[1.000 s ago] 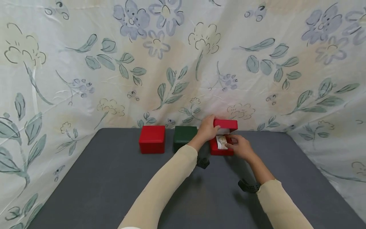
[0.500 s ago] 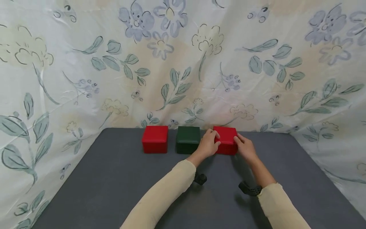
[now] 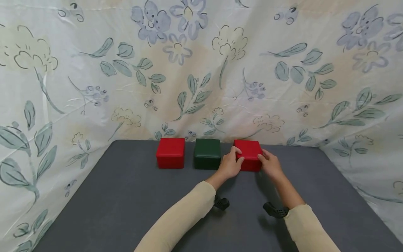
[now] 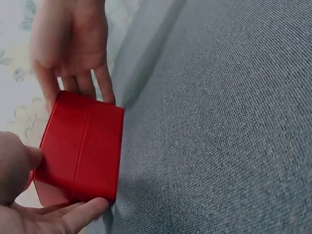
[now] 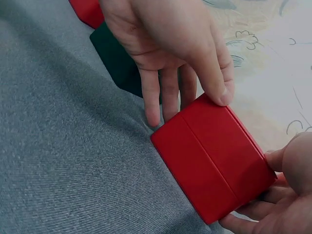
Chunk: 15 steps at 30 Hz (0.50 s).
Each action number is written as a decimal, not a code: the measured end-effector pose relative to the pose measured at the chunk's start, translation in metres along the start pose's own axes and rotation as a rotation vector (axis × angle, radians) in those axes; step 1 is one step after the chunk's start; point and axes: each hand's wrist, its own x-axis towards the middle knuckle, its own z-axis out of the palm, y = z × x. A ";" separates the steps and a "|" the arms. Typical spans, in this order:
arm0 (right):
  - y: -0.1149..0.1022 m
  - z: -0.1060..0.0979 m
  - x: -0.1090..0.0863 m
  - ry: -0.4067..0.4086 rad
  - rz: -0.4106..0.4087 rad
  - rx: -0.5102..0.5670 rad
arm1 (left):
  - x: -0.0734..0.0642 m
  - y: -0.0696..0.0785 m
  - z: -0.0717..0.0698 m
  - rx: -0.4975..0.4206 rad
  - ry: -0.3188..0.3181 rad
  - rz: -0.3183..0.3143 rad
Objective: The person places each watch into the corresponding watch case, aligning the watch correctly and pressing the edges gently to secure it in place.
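Observation:
A closed red watch box (image 3: 250,151) sits at the right end of a row on the table, its lid seam facing the front. My left hand (image 3: 230,165) holds its left side, thumb and fingers spread over the corner. On the opposite side my right hand (image 3: 271,166) grips it, the thumb near the front edge. In the left wrist view the same red box (image 4: 80,151) lies between both hands. The right wrist view shows the left hand's thumb on the box's upper edge, its other fingers along the side. Whatever is inside the box is hidden by the lid.
A dark green box (image 3: 207,154) stands just left of my left hand. Further left is another red box (image 3: 170,153). All rest along the back edge of the grey table (image 3: 119,210), against a floral curtain (image 3: 176,87). Black straps circle both wrists.
The right red box stood open a second ago with a watch showing inside; its lid then came down. Both hands moved to the box's sides, and it has shifted very slightly since.

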 end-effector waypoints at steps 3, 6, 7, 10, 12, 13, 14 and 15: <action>-0.001 0.000 0.000 0.007 0.020 0.004 | 0.000 0.001 0.001 -0.004 0.011 -0.018; 0.000 0.000 0.001 0.019 0.017 -0.016 | -0.002 0.003 0.001 -0.028 0.010 -0.033; 0.000 0.000 0.001 0.031 0.009 -0.019 | -0.003 0.004 0.000 -0.030 0.007 -0.033; -0.001 0.000 -0.001 0.109 -0.020 -0.042 | -0.007 0.009 -0.003 -0.024 -0.004 -0.007; -0.003 0.000 -0.004 0.170 -0.050 -0.082 | -0.011 0.012 -0.008 0.015 -0.011 0.030; -0.005 0.000 -0.007 0.198 -0.066 -0.103 | -0.013 0.013 -0.012 0.041 -0.015 0.051; -0.007 0.000 -0.009 0.220 -0.084 -0.133 | -0.016 0.014 -0.016 0.065 -0.015 0.072; -0.010 0.000 -0.013 0.233 -0.106 -0.160 | -0.019 0.014 -0.022 0.096 -0.016 0.092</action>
